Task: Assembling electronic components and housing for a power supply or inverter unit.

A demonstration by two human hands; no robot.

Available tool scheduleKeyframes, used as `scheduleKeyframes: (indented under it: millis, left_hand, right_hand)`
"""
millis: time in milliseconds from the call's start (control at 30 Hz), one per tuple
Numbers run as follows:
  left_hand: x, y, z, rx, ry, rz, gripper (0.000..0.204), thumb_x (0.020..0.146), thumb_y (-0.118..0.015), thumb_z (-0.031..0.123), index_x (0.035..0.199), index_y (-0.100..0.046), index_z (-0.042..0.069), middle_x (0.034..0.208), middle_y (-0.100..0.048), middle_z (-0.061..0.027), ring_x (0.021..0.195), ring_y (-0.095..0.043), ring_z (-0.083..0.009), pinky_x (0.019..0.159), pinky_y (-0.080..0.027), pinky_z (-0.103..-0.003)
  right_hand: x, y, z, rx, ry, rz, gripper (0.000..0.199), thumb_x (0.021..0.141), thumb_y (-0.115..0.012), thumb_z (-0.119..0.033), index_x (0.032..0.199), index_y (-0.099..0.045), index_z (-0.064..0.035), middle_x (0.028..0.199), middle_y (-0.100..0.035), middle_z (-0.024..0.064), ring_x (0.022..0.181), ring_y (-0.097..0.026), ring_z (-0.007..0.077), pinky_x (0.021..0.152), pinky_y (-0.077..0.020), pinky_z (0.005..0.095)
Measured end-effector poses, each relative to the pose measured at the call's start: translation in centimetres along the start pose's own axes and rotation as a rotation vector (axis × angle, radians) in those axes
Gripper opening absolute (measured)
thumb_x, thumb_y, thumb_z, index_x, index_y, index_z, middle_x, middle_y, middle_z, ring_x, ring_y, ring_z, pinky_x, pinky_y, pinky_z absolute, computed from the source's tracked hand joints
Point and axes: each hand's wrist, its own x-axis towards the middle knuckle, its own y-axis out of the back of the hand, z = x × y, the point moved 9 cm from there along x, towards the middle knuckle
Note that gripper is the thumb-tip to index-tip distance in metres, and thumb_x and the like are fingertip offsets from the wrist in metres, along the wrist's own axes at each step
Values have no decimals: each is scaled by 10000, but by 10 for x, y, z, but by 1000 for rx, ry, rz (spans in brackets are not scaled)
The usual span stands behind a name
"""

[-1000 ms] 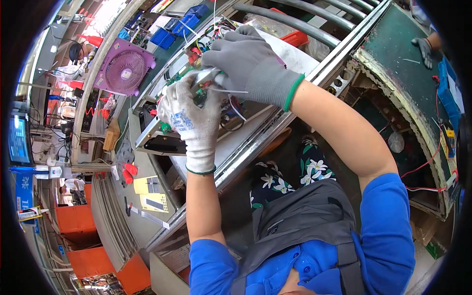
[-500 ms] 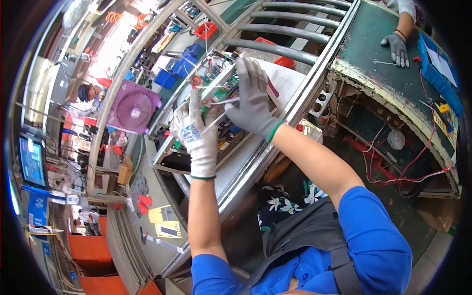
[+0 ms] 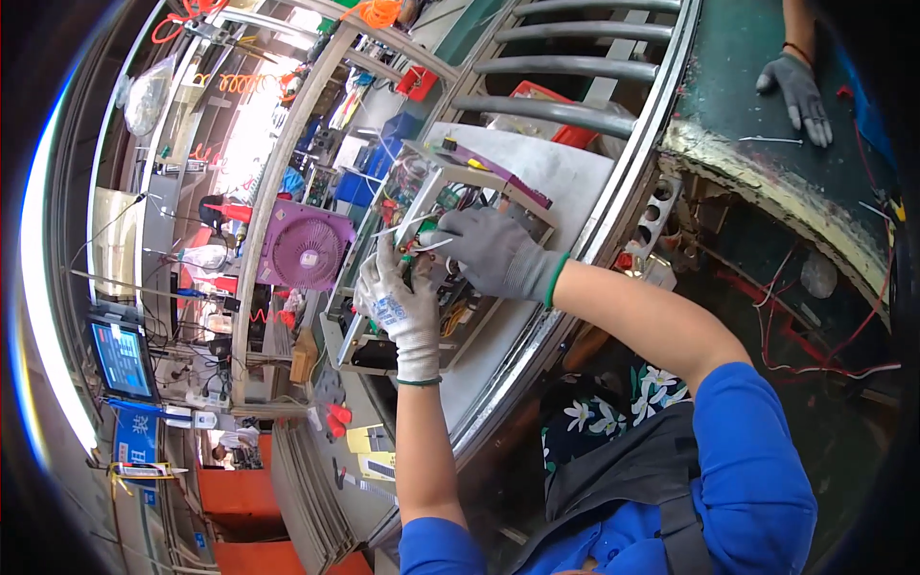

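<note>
An open metal-framed unit (image 3: 353, 335), with circuit boards and wires inside, lies tilted before me. My left hand (image 3: 401, 311), in a white glove with a green cuff, reaches over its near part. Its thumb and fingers close around a thin white strip, like a cable tie (image 3: 433, 246), among the wires. From the right, my right hand (image 3: 498, 254), in a grey glove, bends its fingers over the same spot and pinches at the strip's right end. A second pale strip end (image 3: 401, 228) sticks out by the left fingertips. The fingertips partly hide the wires.
The unit rests on a white board (image 3: 565, 172) beside a metal roller conveyor (image 3: 565, 65). A purple fan (image 3: 307, 246) stands to the left. At the upper right, a co-worker's grey-gloved hand (image 3: 800, 96) lies over a green bench (image 3: 733, 57).
My right hand has gone from raised, stretched fingers to curled fingers lower over the wires, close to the left hand. The view has shifted, moving the scene rightward.
</note>
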Motion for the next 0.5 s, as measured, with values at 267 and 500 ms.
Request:
scheduleKeyframes:
  millis: [267,500]
  left_hand:
    - [5,5,6,-114,127,32,506,814,-748,285,1283,-634,132,1027,-616,-102,1007,-584,-309,949,-400,-479]
    - [13,-4,6,20,210,-113,504,816,-754,381,1241,-633,138,1059,-646,-116,1052,-589,-335,964,-388,-493]
  right_hand:
    - [5,0,1,-27,-18,-129,427,841,-640,-145,1266,-623,-177,1078,-615,112,1010,-659,336,882,-527,475]
    - [14,8,-2,-115,28,16,352,843,-651,-86,1179,-638,-188,983,-606,102,866,-664,312,688,-550,446]
